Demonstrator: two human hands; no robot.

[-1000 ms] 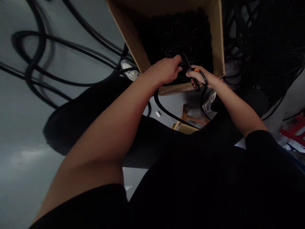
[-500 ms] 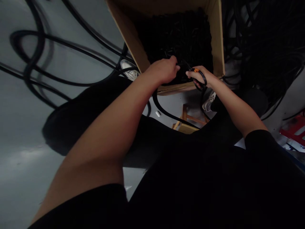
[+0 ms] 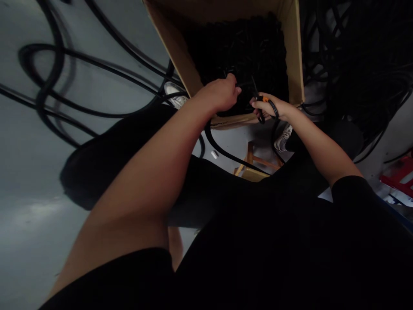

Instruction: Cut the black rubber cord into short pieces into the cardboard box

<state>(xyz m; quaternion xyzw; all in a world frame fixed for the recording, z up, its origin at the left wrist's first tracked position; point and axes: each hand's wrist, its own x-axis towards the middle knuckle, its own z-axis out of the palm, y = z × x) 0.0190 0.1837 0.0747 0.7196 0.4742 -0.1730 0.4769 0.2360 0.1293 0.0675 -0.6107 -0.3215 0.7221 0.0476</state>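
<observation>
My left hand (image 3: 225, 94) is closed round a black hose (image 3: 222, 149), which loops below it between the legs. A short end of the hose points right from the fingers, close to the scissor blades. In my right hand (image 3: 278, 106) are scissors (image 3: 254, 85) with black handle loops and an orange part at the pivot. Their handle loops are spread apart, and the blades point up and away. Both hands are over the near edge of a cardboard box (image 3: 296, 64), which holds many short black pieces (image 3: 245, 45). Dim light hides the exact contact between blades and hose.
Long black hose (image 3: 93, 64) curls over the grey floor at left. A dark tangled heap of hose (image 3: 361, 64) lies right of the box. Below the box are a small wooden stool (image 3: 254, 173) and a small white object (image 3: 214, 154). A red item (image 3: 398, 177) sits far right.
The scissors have turned more upright and their handle loops have spread apart. The hose end now reaches toward the blades. My left hand has shifted slightly left.
</observation>
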